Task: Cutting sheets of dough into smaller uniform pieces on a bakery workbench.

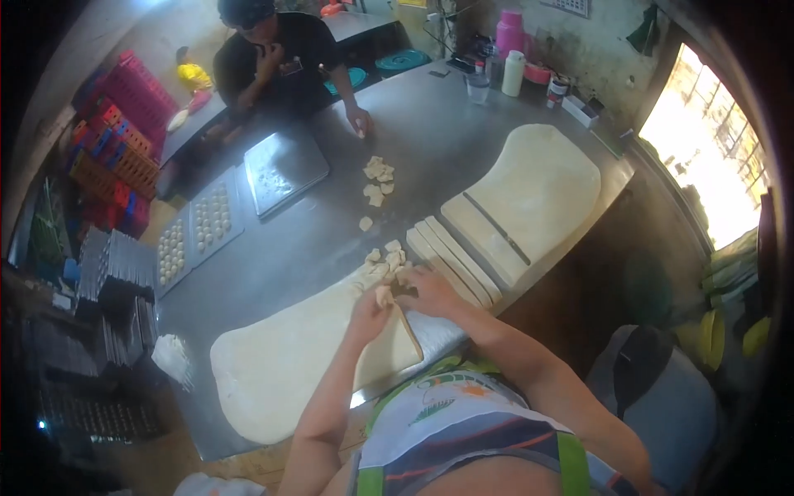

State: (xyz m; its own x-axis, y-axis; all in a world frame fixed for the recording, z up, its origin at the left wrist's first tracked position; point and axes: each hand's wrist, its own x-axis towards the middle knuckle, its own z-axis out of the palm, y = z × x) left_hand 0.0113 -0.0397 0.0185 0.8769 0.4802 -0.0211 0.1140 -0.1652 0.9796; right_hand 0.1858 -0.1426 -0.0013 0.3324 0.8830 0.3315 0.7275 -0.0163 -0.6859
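My left hand (370, 314) is closed, with a small piece of dough (384, 295) at its fingers, over the edge of a large flat dough slab (285, 351). Close on its right, my right hand (430, 292) has its fingers curled in, and what they hold is too small to make out. A small heap of torn dough pieces (389, 261) lies just beyond both hands. To the right of my right hand lie several cut dough strips (451, 260). Behind them a second dough slab (550, 178) bears a long thin dark blade (498, 227).
Across the metal table (331, 240) stands a co-worker (277, 66), one hand resting on it near more dough pieces (379, 172). Trays of dough balls (212, 219) and a metal tray (281, 174) lie left. Bottles (513, 73) stand at the far right; a white powder pile (171, 355) sits near left.
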